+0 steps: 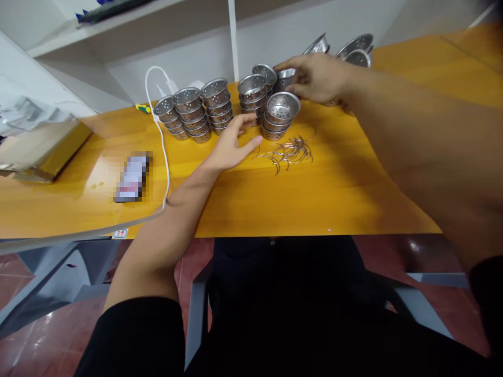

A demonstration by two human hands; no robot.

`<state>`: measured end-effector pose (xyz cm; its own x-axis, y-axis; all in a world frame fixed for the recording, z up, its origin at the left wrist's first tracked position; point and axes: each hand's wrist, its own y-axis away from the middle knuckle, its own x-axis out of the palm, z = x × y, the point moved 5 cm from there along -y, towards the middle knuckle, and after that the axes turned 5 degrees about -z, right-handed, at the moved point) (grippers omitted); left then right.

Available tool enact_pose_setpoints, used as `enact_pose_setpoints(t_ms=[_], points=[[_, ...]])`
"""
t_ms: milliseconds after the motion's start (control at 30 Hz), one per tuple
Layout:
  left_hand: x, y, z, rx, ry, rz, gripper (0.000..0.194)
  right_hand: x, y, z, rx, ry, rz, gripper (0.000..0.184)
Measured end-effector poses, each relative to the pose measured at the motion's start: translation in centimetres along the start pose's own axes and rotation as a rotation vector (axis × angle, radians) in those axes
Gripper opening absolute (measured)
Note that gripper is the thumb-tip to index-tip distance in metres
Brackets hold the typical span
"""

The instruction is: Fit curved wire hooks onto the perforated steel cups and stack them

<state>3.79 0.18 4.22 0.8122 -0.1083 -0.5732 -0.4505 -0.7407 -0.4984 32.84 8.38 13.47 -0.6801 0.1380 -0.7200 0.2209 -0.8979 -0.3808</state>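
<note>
My right hand (316, 77) reaches across to the back stacks, its index finger and thumb around a perforated metal cup (283, 81); part of that cup is hidden behind the fingers. My left hand (232, 145) is open, thumb and fingers apart. It hovers between a stack of perforated cups (216, 107) and the front stack (282, 112). Another cup stack (251, 89) stands just behind its fingertips. In front of the stacks lies a loose pile of thin, curved metal wires (293, 151).
More cup stacks (188, 112) line the back left, and further metal pieces (356, 50) stand behind my right forearm. A white cable (163, 152) runs over the table. A phone (133, 178) and a cardboard box (51, 152) lie left. A shelf (118, 31) overhangs the back.
</note>
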Motion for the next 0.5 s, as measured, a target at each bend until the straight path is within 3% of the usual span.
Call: enact_pose_setpoints(t_ms=[200, 333, 500], points=[[0.2, 0.4, -1.1, 0.021, -0.001, 0.044, 0.081, 3.2, -2.5, -0.2, -0.016, 0.143, 0.139, 0.101], [-0.2, 0.3, -2.4, 0.098, -0.035, 0.040, 0.071, 3.2, -2.0, -0.9, -0.058, 0.264, 0.215, 0.075], [0.0, 0.4, -4.6, 0.193, 0.002, 0.106, 0.053, 0.9, 1.6, -0.3, -0.079, 0.380, 0.225, 0.050]])
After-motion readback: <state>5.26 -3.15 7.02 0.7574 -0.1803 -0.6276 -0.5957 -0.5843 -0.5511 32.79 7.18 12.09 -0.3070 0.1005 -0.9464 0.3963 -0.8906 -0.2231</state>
